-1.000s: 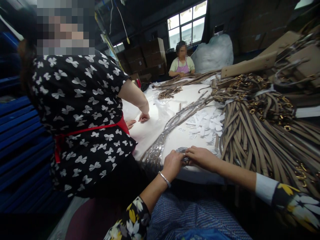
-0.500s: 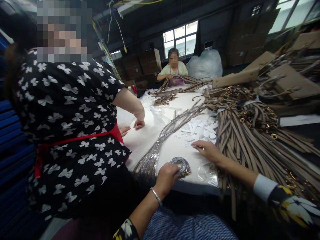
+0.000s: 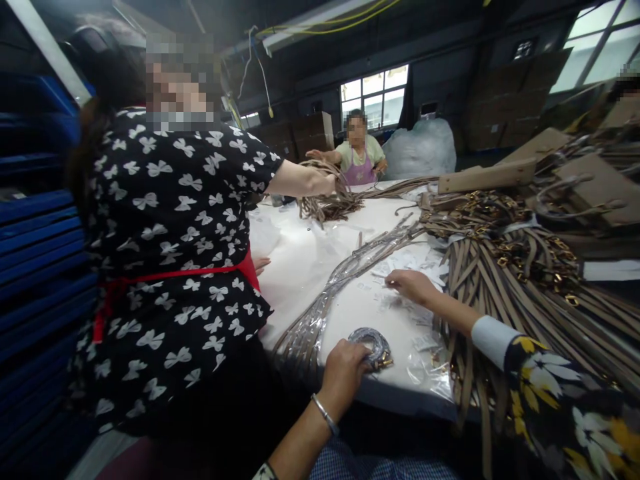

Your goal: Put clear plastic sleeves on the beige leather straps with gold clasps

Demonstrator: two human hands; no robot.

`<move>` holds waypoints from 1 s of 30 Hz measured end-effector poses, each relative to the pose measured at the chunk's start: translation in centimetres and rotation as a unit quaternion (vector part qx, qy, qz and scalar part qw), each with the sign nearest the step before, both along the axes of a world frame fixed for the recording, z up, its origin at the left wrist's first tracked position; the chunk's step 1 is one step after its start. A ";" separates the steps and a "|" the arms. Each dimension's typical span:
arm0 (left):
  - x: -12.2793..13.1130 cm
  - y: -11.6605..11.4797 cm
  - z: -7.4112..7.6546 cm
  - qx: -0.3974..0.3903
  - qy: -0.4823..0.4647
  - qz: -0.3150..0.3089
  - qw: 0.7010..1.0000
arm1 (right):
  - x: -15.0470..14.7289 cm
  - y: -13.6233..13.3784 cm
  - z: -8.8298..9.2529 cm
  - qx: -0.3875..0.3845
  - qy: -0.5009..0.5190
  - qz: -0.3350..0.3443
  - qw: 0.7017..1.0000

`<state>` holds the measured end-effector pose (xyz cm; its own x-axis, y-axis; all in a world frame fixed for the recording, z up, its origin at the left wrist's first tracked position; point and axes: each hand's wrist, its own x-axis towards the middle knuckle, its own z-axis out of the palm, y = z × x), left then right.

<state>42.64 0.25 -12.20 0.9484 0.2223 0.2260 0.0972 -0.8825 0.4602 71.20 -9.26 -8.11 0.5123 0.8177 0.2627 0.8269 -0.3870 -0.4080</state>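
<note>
My left hand (image 3: pixel 345 367) grips the left side of a coiled strap (image 3: pixel 376 343) near the table's front edge. The coil looks wrapped in clear plastic, and gold-coloured metal shows at its lower right. My right hand (image 3: pixel 413 287) is at a pile of small white tags (image 3: pixel 430 263), with its fingertips pinched at the pile's near left side. What lies between those fingertips is too small to make out. Left of both hands, a bundle of long plastic-wrapped straps (image 3: pixel 327 290) runs across the white table (image 3: pixel 295 267).
Many brown straps with gold buckles (image 3: pixel 485 287) heap up on the right and hang over the edge. Beyond them lie tan bag pieces (image 3: pixel 485 177). A co-worker in a butterfly-print top (image 3: pixel 175 233) stands close on my left; another person (image 3: pixel 357 157) is across the table.
The co-worker on the left has stretched an arm forward to the straps at the far side. The person opposite has let an arm out sideways. My right fingers have closed by the tags.
</note>
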 end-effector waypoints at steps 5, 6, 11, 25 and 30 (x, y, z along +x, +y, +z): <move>-0.1 -0.3 0.2 0.001 0.001 0.013 1.000 | -3.5 -2.9 0.5 0.066 0.062 0.039 0.995; -0.1 -0.3 0.3 0.004 0.002 0.014 1.000 | -4.3 -3.8 0.3 0.061 0.078 0.059 0.993; -0.2 -0.3 0.3 0.010 0.002 0.015 1.000 | -6.7 -7.6 -1.2 0.007 0.118 0.077 0.990; -0.4 -0.5 -0.2 0.012 -0.033 0.009 0.999 | -9.3 -0.9 -3.4 -0.123 0.062 -0.097 0.986; -0.6 -0.5 -0.4 0.005 -0.047 0.007 0.999 | -8.8 -1.1 -3.1 -0.108 0.118 -0.071 0.985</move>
